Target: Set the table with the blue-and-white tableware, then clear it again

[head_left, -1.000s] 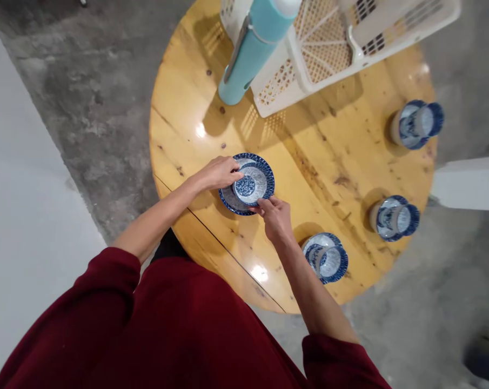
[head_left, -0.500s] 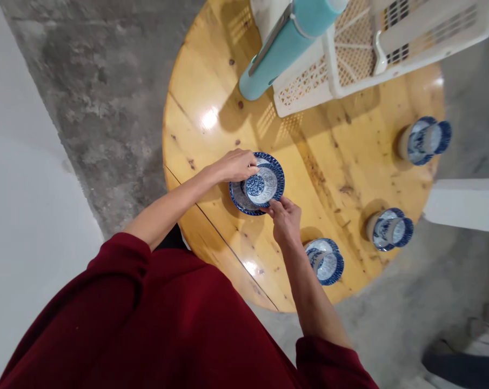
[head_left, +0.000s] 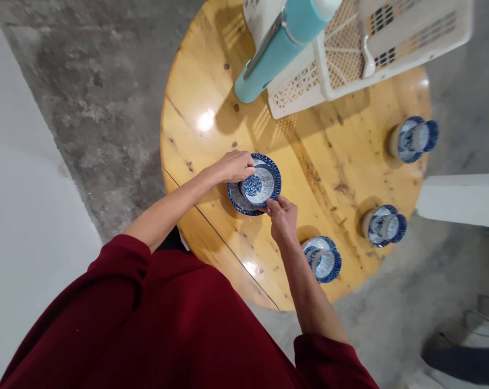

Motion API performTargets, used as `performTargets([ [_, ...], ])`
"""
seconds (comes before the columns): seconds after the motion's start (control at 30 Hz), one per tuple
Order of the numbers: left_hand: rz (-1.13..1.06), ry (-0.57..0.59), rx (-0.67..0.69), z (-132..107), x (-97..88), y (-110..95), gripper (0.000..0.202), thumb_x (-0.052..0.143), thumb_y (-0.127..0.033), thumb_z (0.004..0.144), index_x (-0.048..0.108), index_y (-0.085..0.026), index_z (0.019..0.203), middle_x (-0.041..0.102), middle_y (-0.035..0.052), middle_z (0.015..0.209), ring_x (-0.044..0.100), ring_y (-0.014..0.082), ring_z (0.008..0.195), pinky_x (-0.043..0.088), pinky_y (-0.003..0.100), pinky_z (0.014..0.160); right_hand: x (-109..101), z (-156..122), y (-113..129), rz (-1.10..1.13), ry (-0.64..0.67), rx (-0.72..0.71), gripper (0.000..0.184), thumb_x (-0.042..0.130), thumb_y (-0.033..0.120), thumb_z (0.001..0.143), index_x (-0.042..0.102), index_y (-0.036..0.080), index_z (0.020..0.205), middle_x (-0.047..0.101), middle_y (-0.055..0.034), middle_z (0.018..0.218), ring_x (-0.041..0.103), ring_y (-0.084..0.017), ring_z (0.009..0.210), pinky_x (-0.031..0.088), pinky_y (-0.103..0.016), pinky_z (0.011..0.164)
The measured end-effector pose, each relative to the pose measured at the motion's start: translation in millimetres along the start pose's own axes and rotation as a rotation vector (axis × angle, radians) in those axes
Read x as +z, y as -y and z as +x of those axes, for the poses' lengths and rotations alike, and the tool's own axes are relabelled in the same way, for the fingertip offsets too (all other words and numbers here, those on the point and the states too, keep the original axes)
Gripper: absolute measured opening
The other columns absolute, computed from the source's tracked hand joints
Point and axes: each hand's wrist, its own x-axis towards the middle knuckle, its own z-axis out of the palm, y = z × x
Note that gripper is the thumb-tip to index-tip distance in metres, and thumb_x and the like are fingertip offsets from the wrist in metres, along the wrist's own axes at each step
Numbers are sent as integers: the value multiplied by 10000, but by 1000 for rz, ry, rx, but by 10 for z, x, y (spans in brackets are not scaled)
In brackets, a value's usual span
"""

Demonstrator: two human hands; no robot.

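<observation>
A small blue-and-white bowl (head_left: 259, 185) sits on a blue-rimmed saucer (head_left: 236, 198) on the round wooden table (head_left: 309, 156). My left hand (head_left: 232, 166) grips the bowl's far-left rim with curled fingers. My right hand (head_left: 282, 216) pinches its near-right rim. Both arms come out of dark red sleeves.
Three more blue-and-white bowl-and-saucer sets stand on the table: near my right wrist (head_left: 322, 258), at the right edge (head_left: 384, 225) and at the far right (head_left: 413, 139). A white plastic basket (head_left: 349, 54) and a teal bottle (head_left: 274, 51) stand at the back. Concrete floor surrounds the table.
My hands stay on the bowl at both rims. The view has shifted a little; the bowl sits about where it was on the saucer.
</observation>
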Motion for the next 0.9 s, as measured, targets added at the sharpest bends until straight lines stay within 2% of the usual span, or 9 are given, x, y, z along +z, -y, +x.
performTargets([
  [0.13,9,8,8,-3,-16,0,258,526,-223,864,688,-158,675,638,97,670,576,213,691,372,338,696,7,-2,5,-23,-19,-17,256,640,381,688,449,226,617,365,83,574,394,-102,564,564,-309,670],
  [0.23,-21,-4,15,-2,-12,20,244,538,-210,854,688,-159,669,659,104,689,579,216,684,373,340,697,15,-2,1,-27,-3,-18,242,629,394,696,466,226,635,394,76,592,416,-109,582,560,-296,660],
  [0.4,12,-21,35,-16,-50,14,272,525,-235,859,642,-183,620,644,76,637,494,166,584,336,308,635,77,-14,11,-11,-19,-7,243,637,409,701,494,219,652,437,78,582,452,-112,566,545,-284,635],
  [0.5,52,-29,61,-64,-171,-31,300,494,-310,895,650,-187,669,660,62,663,518,160,594,337,283,622,101,-65,91,25,-49,16,277,652,465,727,573,200,731,532,60,607,529,-130,543,544,-301,626],
  [0.57,77,-43,53,-117,-284,-13,325,465,-369,914,676,-186,748,686,59,703,572,174,637,371,273,626,80,-143,159,69,-97,22,371,668,514,738,647,170,877,641,14,696,609,-161,582,558,-328,653],
  [0.63,46,-115,29,-197,-401,77,358,441,-421,928,710,-188,890,742,73,839,646,192,734,439,272,678,27,-279,198,110,-195,10,479,686,545,744,670,150,1014,714,-41,808,671,-195,659,568,-347,686],
  [0.7,-38,-233,-44,-327,-505,231,391,431,-439,925,705,-197,1060,766,82,1009,699,198,847,499,267,749,-41,-479,178,143,-310,6,534,695,567,750,671,147,1080,743,-79,868,694,-214,691,571,-359,696],
  [0.8,-93,-398,-221,-666,-613,503,466,440,-508,903,688,-190,1137,774,87,1019,739,224,865,550,296,788,-118,-852,25,192,-423,30,538,693,617,725,699,170,1025,751,-97,848,695,-232,667,569,-366,654],
  [0.9,-15,-566,-394,-1142,-642,704,482,453,-546,883,686,-216,1146,790,71,995,748,269,979,560,354,896,-98,-1217,-236,274,-512,112,526,703,648,646,715,202,925,746,-88,797,664,-231,583,544,-363,571],
])
